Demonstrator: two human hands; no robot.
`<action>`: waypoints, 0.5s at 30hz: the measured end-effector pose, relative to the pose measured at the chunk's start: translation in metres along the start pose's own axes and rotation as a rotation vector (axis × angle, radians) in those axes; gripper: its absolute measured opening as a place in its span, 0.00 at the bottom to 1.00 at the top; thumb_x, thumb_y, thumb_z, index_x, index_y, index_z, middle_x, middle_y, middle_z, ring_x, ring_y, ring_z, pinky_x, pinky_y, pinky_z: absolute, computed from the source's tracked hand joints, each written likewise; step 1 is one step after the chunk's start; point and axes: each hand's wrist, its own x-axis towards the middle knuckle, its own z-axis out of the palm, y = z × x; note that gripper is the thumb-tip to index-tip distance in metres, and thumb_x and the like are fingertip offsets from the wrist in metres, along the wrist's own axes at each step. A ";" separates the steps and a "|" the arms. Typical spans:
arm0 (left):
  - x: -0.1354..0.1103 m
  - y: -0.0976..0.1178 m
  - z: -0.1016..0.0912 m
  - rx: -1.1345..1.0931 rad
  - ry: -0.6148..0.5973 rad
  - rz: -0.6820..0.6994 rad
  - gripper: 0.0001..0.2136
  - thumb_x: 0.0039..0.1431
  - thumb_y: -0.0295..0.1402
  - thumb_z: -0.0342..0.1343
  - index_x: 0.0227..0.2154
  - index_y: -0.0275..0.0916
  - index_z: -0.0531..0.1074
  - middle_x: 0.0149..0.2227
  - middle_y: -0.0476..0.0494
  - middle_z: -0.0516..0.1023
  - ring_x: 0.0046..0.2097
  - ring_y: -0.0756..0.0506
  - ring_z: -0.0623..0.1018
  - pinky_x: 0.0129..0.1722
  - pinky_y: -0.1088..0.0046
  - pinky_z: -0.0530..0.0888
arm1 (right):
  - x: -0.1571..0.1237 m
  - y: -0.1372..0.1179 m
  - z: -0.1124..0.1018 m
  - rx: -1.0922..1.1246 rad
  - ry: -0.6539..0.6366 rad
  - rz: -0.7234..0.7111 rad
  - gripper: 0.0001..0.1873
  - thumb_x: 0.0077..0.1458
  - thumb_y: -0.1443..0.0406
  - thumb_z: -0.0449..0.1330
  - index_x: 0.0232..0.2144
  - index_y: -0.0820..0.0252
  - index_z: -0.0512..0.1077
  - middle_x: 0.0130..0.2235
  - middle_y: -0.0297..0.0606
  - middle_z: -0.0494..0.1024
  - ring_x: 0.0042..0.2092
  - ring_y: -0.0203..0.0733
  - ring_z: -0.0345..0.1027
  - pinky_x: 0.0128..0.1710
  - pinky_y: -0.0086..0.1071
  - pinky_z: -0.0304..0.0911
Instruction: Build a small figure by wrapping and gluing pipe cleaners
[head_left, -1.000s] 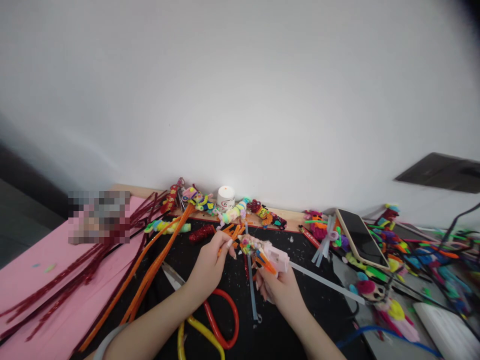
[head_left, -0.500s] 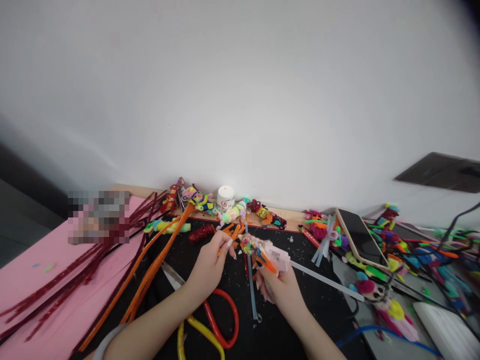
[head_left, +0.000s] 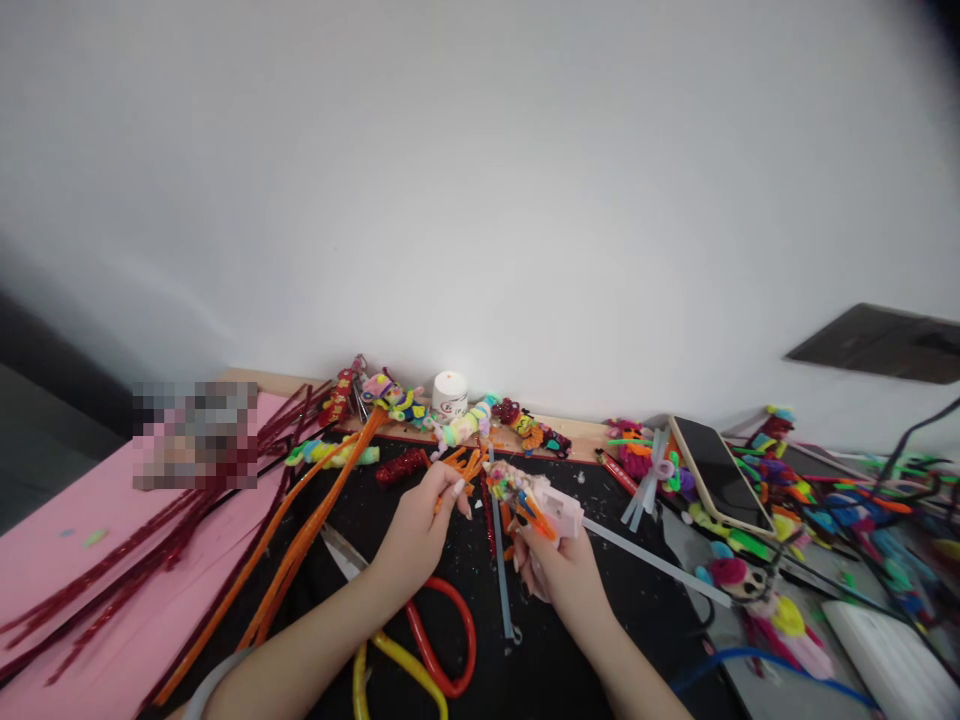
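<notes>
Near the middle of the black mat, my left hand (head_left: 426,515) is closed on a bundle of short orange pipe cleaner pieces (head_left: 466,466) that fan out past the fingertips. My right hand (head_left: 559,575) grips a pale pink hot glue gun (head_left: 556,508), its nozzle end crusted with colourful fuzz and pointing left toward the orange pieces. A long translucent glue stick (head_left: 656,563) sticks out of the gun's back. Another glue stick (head_left: 502,575) lies upright in view between the hands. Beneath my left forearm are scissors (head_left: 442,640) with red and yellow handles.
Long orange pipe cleaners (head_left: 315,520) and dark red ones (head_left: 142,560) lie at left, partly over a pink sheet (head_left: 45,560). A white cup (head_left: 450,397) and fuzzy figures (head_left: 529,428) line the wall. At right are a phone (head_left: 721,475), tied glue sticks (head_left: 651,475) and a fuzzy doll (head_left: 787,630).
The glue gun's nozzle has shifted very slightly right and the gun is tilted a little differently. My left hand keeps its hold on the orange pieces almost unmoved.
</notes>
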 end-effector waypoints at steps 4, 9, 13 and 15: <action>-0.001 0.000 0.000 0.007 -0.010 0.004 0.11 0.63 0.35 0.39 0.28 0.39 0.62 0.18 0.54 0.63 0.18 0.52 0.62 0.24 0.78 0.61 | 0.001 0.000 0.000 0.005 0.019 -0.009 0.16 0.49 0.54 0.57 0.23 0.63 0.67 0.15 0.29 0.67 0.12 0.29 0.54 0.10 0.23 0.46; -0.001 0.001 0.000 0.006 -0.017 -0.002 0.12 0.62 0.36 0.39 0.28 0.39 0.63 0.16 0.55 0.62 0.18 0.52 0.62 0.24 0.77 0.61 | 0.002 0.002 -0.001 0.012 0.025 0.013 0.17 0.49 0.53 0.56 0.23 0.62 0.66 0.15 0.30 0.67 0.12 0.30 0.55 0.11 0.24 0.47; 0.000 0.003 -0.001 -0.012 -0.035 -0.011 0.12 0.62 0.36 0.39 0.27 0.39 0.62 0.15 0.56 0.59 0.18 0.52 0.61 0.23 0.77 0.61 | 0.003 0.003 -0.005 -0.075 0.089 -0.013 0.16 0.49 0.54 0.56 0.21 0.60 0.66 0.16 0.31 0.66 0.14 0.32 0.56 0.12 0.26 0.49; 0.000 0.004 -0.001 -0.021 -0.042 -0.016 0.12 0.62 0.37 0.39 0.27 0.39 0.62 0.15 0.56 0.58 0.17 0.52 0.61 0.22 0.77 0.61 | 0.002 -0.001 -0.007 -0.198 0.165 -0.067 0.14 0.49 0.55 0.56 0.22 0.60 0.67 0.16 0.31 0.66 0.16 0.34 0.58 0.15 0.27 0.52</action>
